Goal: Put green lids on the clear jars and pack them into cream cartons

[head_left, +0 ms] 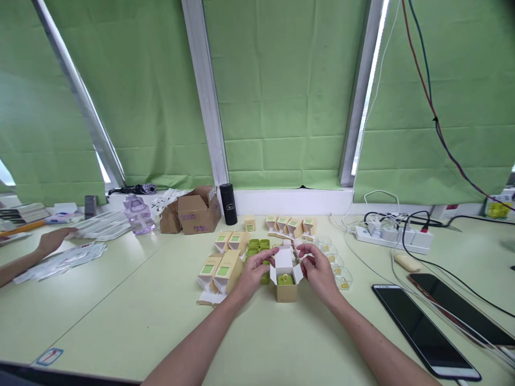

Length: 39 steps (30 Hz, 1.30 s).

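Observation:
A small kraft box [286,293] stands upright on the table with its white flaps [284,258] spread open. Inside it sits a green item [285,279]. At the box's left flap is my left hand [254,273], fingers bent and close together; what they hold, if anything, is too small to tell. My right hand [317,268] is at the right flap, thumb and fingers curled, its grip equally unclear. Kraft boxes with green labels [227,271] lie to the left, beside green containers [253,247]. Clear cups with yellow centres [341,277] stand to the right.
Two phones [424,329] lie at the right among cables, near a white power strip [392,239]. Behind are a black bottle [228,205], an open carton [198,212] and a purple bottle [139,215]. Another person's hand [54,240] rests by papers [66,261] at the left.

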{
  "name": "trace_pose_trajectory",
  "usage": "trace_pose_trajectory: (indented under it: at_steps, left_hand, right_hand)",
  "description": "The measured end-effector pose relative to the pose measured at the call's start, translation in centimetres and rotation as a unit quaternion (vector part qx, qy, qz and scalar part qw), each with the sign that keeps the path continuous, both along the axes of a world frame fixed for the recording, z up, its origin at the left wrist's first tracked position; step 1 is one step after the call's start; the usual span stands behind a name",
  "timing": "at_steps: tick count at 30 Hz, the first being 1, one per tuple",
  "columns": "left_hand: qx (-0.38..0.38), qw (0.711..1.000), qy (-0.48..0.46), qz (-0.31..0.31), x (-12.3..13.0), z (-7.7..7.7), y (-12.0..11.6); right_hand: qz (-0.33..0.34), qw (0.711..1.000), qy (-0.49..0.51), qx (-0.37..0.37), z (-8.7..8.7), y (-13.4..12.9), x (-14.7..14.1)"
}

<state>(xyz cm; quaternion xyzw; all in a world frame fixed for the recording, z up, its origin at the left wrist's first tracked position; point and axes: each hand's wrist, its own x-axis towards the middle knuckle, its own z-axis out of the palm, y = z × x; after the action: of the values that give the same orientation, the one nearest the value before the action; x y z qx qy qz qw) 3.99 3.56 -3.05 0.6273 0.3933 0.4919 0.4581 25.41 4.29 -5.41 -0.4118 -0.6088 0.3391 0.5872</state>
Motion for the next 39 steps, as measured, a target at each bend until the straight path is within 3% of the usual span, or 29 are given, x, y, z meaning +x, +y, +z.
trace_pose_trajectory:
  at_steps: [11,29,39]
  left_hand:
    - [0.005,1.0,0.016,0.022,0.2,0.0,-0.2]
    - [0.114,0.982,0.144,0.046,0.5,-0.4,-0.8]
    - [0.102,0.973,0.197,0.058,0.6,-0.1,-1.3]
  right_hand:
    - [0.012,1.0,0.01,-0.013,0.6,-0.5,-0.1]
    - [0.051,0.996,0.059,-0.046,0.7,-0.9,-0.6]
    - [0.052,0.996,0.048,-0.047,0.7,-1.1,-0.9]
